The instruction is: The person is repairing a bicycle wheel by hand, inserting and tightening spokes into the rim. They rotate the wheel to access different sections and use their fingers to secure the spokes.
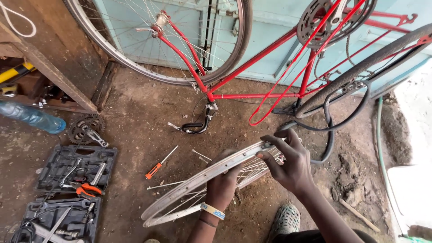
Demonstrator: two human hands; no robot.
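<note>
Steel wheel rim lies gripped between left hand and right hand.

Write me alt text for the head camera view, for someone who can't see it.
Two bare hands hold a bare metal bicycle wheel rim over a dirt floor: the left hand grips it from below, the right hand pinches its upper edge. Behind stands an upturned red bicycle; an orange-handled screwdriver and open tool cases lie left.
</note>
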